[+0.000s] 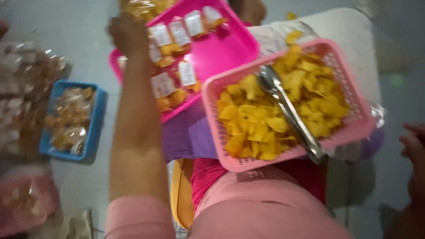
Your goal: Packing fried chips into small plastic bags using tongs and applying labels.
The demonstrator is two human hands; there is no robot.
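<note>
Pink sleeve closest to the lens, and from it my left hand (128, 33) stretches up to the far corner of the bright pink tray (230, 48), over its labelled snack packets (177, 57); blur hides whether the fingers grip anything. Right hand (414, 146) sits at the frame's edge, loosely curled, holding nothing I can see, so the left is far nearer those packets.

Landmark: pink basket (354, 128) of yellow chips. Metal tongs (287, 110) lie across chips, blocking middle. Left hand (128, 33) and forearm bar left side, reaching bright pink tray (230, 48) of packets. Blue basket (95, 128) farther left; bare floor (75, 31) between. Right hand (414, 144) just right.
</note>
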